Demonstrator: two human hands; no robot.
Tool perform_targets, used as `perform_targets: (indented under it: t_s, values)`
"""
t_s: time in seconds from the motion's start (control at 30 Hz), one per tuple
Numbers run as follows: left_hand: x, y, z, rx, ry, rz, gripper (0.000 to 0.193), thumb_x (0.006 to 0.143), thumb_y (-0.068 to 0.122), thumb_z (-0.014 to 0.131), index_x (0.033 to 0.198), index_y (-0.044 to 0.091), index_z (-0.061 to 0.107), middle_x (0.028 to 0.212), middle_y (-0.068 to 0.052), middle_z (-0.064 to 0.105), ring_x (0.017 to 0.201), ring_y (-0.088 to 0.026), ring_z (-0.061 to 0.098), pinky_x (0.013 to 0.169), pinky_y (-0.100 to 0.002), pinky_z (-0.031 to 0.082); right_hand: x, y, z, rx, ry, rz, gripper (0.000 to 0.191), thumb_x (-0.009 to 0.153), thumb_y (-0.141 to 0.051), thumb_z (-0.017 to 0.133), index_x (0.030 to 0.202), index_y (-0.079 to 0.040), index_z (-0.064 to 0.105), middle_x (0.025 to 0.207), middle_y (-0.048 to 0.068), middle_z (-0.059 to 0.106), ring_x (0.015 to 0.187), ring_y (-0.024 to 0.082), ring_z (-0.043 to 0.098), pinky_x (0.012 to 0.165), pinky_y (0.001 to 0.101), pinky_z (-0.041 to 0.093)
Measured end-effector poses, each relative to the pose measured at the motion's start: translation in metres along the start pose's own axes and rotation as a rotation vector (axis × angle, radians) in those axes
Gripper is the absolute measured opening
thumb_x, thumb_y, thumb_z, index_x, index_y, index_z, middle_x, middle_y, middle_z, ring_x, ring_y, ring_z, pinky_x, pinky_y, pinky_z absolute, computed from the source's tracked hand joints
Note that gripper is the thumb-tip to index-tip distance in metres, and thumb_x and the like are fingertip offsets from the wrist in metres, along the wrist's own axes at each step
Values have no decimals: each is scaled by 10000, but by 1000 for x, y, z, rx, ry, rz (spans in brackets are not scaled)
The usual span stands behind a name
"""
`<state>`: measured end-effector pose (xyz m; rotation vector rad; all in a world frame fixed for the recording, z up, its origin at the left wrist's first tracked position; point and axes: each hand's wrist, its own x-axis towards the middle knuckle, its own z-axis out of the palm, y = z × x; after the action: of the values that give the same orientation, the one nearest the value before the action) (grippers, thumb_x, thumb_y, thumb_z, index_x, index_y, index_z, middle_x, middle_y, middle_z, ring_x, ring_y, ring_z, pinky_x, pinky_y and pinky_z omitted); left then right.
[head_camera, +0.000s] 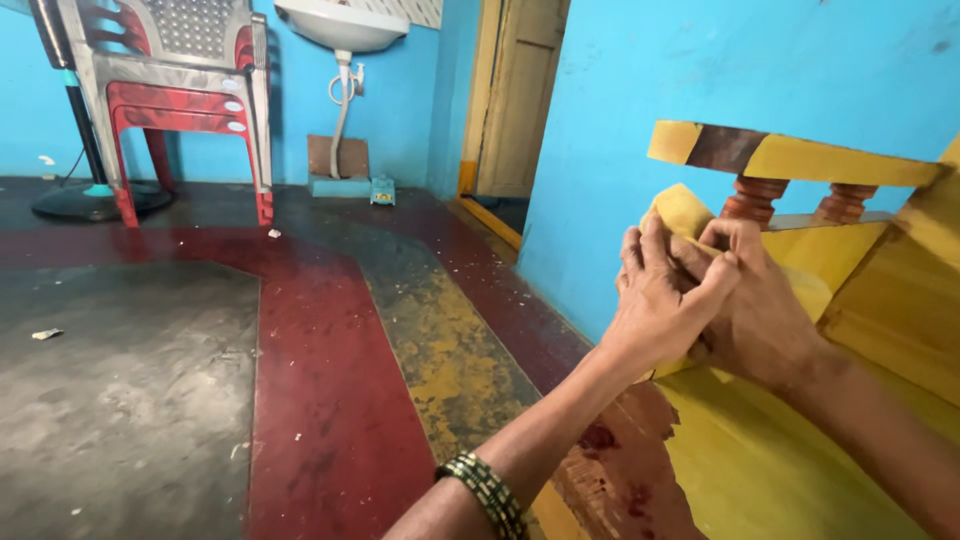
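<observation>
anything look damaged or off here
Yes: the yellow paint on the wooden seat by the left hand is worn off in patches. Both hands grip a yellow pad; the right hand overlaps the left.

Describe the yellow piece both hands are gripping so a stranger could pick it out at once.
Start at the yellow wooden furniture against the blue wall on the right. Just below its top rail, the left hand and right hand clasp a small yellow piece. Unlike the reddish turned spindles beside it, it is plain yellow with a rounded corner.
</observation>
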<state>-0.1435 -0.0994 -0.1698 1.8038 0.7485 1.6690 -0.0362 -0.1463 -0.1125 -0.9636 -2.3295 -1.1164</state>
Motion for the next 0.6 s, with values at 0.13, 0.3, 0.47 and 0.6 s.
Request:
perform_targets:
  t_s: [0.13, 0.3, 0.47, 0.6]
  values:
    - [1, -21, -10, -41, -65, -143, 1066, 785, 629, 580, 1533, -81, 311, 1506, -364, 407, 1383, -480, 444, 1082, -495, 433, -7, -11, 10, 24, -46, -12, 659, 541, -219, 780, 1171, -53, 676, 1198, 53, 633, 1103, 339, 454, 934, 426, 444]
    - [0, -52, -18, 217, -291, -328, 1072, 822, 703, 581, 1451, -138, 368, 1438, -366, 459, 1295, -458, 538, 1010, -491, 520, -21, -34, 24, -42, -345, 28, 485, 545, -239, 786, 1001, -82, 745, 1009, 28, 682, 1137, 325, 466, 1003, 361, 384]
    - [-2, -66, -22, 260, -445, -592, 961, 848, 742, 480, 1328, -87, 567, 1272, -334, 630, 1156, -423, 626, 925, -524, 571, -30, -32, 46, -106, -900, -4, 157, 848, -292, 678, 888, -151, 732, 851, 24, 675, 1063, 161, 552, 1219, 415, 258]
    - [5, -39, -13, 69, -308, -380, 914, 864, 738, 516, 1158, -100, 734, 1157, -358, 717, 1073, -421, 710, 896, -541, 588, -30, -3, 33, 292, -85, -6, 358, 666, -134, 695, 1005, -21, 690, 1067, 165, 679, 1028, 296, 585, 900, 371, 513]
